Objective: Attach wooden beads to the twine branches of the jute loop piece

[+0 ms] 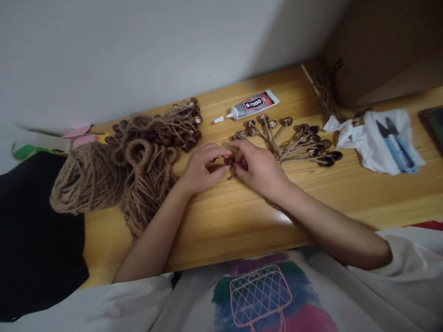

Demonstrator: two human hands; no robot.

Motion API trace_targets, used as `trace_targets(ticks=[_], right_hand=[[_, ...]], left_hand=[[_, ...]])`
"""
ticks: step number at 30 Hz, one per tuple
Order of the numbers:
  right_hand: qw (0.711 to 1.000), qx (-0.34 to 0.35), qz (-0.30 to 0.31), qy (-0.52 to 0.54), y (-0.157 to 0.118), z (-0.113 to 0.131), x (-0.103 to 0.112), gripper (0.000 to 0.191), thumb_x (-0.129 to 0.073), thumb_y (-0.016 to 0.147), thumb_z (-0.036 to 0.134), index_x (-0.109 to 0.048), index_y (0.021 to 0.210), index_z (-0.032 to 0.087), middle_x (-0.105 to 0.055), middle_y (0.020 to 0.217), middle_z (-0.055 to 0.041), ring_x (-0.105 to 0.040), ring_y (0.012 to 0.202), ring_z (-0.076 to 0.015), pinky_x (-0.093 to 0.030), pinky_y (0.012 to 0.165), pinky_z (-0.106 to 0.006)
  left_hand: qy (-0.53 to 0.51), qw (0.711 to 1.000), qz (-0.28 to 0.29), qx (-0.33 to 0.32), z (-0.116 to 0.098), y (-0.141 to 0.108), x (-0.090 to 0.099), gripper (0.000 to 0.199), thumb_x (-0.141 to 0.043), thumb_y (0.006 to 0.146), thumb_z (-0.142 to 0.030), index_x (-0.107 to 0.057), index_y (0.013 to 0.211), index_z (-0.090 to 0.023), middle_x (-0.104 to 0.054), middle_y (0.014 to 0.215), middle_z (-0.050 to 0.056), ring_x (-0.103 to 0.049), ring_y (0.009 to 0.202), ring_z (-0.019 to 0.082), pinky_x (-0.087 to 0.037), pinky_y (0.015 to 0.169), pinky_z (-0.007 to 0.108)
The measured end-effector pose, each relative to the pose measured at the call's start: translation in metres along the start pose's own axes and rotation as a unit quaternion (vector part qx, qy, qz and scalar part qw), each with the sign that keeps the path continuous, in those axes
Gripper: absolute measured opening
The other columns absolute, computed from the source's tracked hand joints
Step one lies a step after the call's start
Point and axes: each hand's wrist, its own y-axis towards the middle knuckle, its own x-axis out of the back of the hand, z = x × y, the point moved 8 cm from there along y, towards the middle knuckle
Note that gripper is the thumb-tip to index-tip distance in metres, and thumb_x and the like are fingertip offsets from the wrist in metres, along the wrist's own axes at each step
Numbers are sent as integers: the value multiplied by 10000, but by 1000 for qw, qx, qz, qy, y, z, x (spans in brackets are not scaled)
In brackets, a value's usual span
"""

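Note:
In the middle of the wooden table my left hand (204, 167) and my right hand (261, 168) meet fingertip to fingertip. Between them is a small dark brown piece (229, 161), mostly covered by the fingers, with a short bit of brown cord below it. Both hands are closed in a pinch at this piece. Just beyond and beside my right hand lies a fanned bundle of twine stems (287, 150) tipped with small brown caps. Past the fingertips, a B-7000 glue tube (254, 105) lies with its white nozzle pointing left.
Left of my hands sit a ball of jute twine (92, 177), coiled twine bundles (147, 173) and another capped bunch (187, 122). Blue thread snips (398, 145) rest on white tissue (368, 138) at right. A cardboard box (387, 50) stands behind; black cloth (38, 240) covers the left end.

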Motion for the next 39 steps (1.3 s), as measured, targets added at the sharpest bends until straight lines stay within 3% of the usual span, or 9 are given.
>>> trace_targets(ticks=[8,24,39], right_hand=[[1000,11,-8,6,-1,1,1,420,-525,755,44,-585,1163,118,-685,870,-63,-627,786,-184,-481,758,-289],[1000,7,-8,12,-1,0,1,397,-535,755,39,-585,1142,113,-659,811,-41,-595,713,-167,-459,705,-266],[998,6,-25,64,-2,-6,5,451,-565,724,39,-560,1162,146,-663,781,0,-611,687,-139,-470,686,-247]], left_hand=[[2,1000,-10,-11,2,-2,-1,163,-670,810,-225,-706,967,-202,-728,912,52,-672,859,178,-525,806,335],[13,999,30,19,6,-1,-3,143,-671,852,-315,-727,926,-205,-758,916,60,-682,862,173,-526,828,347],[11,1000,14,-2,0,2,-1,147,-675,862,-330,-735,946,-225,-772,878,35,-689,803,163,-521,766,333]])
